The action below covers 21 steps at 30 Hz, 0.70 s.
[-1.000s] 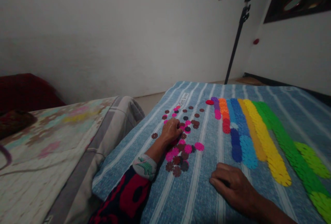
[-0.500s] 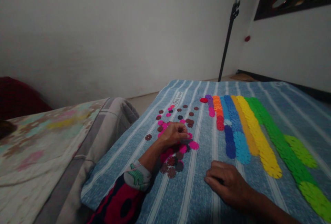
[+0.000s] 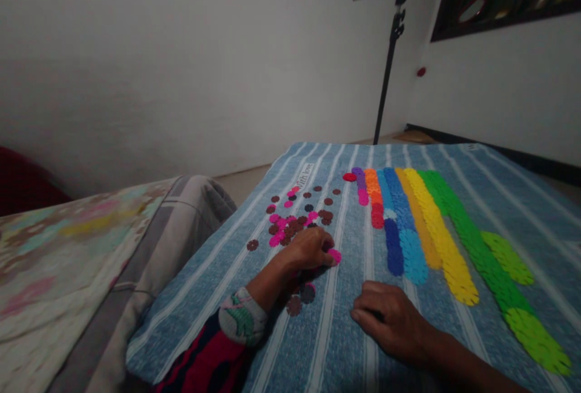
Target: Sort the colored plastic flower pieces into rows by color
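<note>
Loose notched discs in pink and brown [image 3: 290, 226], with a few dark ones, lie scattered on the left of a striped blue cloth [image 3: 218, 296]. My left hand [image 3: 311, 249] is over the near part of this scatter, its thumb and fingers pinched at the edge of a pink disc [image 3: 334, 256]. Some discs are hidden beneath that hand and wrist. My right hand [image 3: 390, 317] rests on the cloth further right, fingers curled closed. Whatever may be inside its palm is out of sight.
Overlapping discs form long rows by colour on the right: purple, orange, blue [image 3: 402, 199], yellow [image 3: 436, 229] and green [image 3: 472, 241]. A red disc pile [image 3: 349, 177] sits at their far left end. A patterned cover [image 3: 91, 247] is at left; a black stand [image 3: 385, 78] rises behind.
My left hand has come nearer and slightly right, onto the pink disc at the scatter's edge, uncovering discs beyond it. The right hand stays curled in place. The camera view has shifted slightly.
</note>
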Tool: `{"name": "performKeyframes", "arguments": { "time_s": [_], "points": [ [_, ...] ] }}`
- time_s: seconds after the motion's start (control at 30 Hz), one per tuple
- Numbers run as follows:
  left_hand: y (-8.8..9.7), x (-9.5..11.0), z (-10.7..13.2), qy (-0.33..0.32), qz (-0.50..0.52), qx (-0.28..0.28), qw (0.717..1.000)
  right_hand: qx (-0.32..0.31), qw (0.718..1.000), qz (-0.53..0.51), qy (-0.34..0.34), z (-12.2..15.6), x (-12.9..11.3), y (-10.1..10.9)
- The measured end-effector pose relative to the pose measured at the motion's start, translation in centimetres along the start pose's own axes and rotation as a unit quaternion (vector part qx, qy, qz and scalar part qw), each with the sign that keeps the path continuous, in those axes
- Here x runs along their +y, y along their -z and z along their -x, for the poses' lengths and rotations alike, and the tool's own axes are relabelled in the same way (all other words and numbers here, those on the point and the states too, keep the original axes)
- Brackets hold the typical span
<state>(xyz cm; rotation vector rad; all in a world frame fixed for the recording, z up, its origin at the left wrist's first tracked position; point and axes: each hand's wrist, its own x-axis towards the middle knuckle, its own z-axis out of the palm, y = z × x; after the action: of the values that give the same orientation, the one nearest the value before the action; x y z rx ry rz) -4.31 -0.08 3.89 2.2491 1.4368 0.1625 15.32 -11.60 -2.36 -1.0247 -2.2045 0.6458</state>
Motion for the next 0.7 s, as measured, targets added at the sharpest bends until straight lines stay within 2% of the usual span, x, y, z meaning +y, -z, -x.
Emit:
{"name": "performKeyframes", "arguments": {
  "time_s": [0.1, 0.27, 0.5, 0.7],
  "points": [
    [-0.13, 0.59, -0.32, -0.014, -0.065, -0.037, 0.997, 0.001, 1.000, 0.004, -0.001, -0.19, -0.13, -0.06],
    [-0.10, 0.87, -0.46, -0.006, -0.049, -0.052, 0.997, 0.020, 1.000, 0.009, 0.008, -0.42, -0.06, -0.34],
    [0.34, 1.21, 0.08, -0.020, -0.111, -0.032, 0.993, 0.047, 0.999, 0.004, 0.026, -0.62, 0.01, -0.61],
    [-0.05, 0.89, -0.50, -0.040, -0.012, -0.062, 0.997, 0.042, 0.999, 0.009, 0.022, -0.62, 0.04, -0.58]
  ]
}}
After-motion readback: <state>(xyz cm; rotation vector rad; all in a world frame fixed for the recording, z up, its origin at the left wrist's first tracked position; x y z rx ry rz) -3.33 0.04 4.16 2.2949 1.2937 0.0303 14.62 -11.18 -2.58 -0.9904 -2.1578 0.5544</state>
